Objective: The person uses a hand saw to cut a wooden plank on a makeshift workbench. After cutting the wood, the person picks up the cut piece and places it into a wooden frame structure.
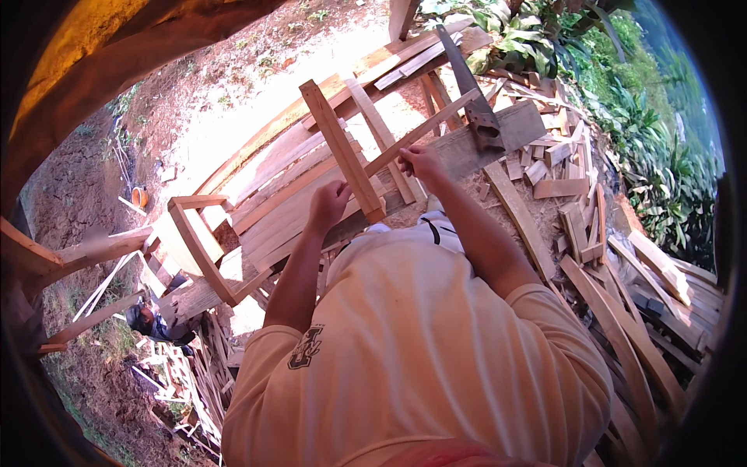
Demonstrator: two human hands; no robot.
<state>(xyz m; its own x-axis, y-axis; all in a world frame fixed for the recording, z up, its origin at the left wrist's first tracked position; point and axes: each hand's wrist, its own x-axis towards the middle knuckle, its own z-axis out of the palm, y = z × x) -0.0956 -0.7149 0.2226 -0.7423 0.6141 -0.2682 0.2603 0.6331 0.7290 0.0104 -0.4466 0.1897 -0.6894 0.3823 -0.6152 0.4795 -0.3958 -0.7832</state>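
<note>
A wooden post (340, 148) lies slantwise across the planks in front of me. Left of its lower half, my left hand (330, 204) is curled closed, and whatever may be inside it is hidden. A thin wooden strip (436, 124) runs from the post up to the right. Just below this strip, my right hand (421, 162) has its fingers pinched together; what they hold, if anything, is too small to make out. Beyond the strip's far end, a handsaw (473, 101) rests with its dark handle toward me. Another pale batten (380, 136) crosses the planks behind the strip.
An angular wooden frame (194, 249) stands on the bench planks (284, 175) to the left. Offcuts (560, 163) and long boards (615, 335) are heaped on the right. A person (159, 321) is low at the left, near scattered sticks (183, 381).
</note>
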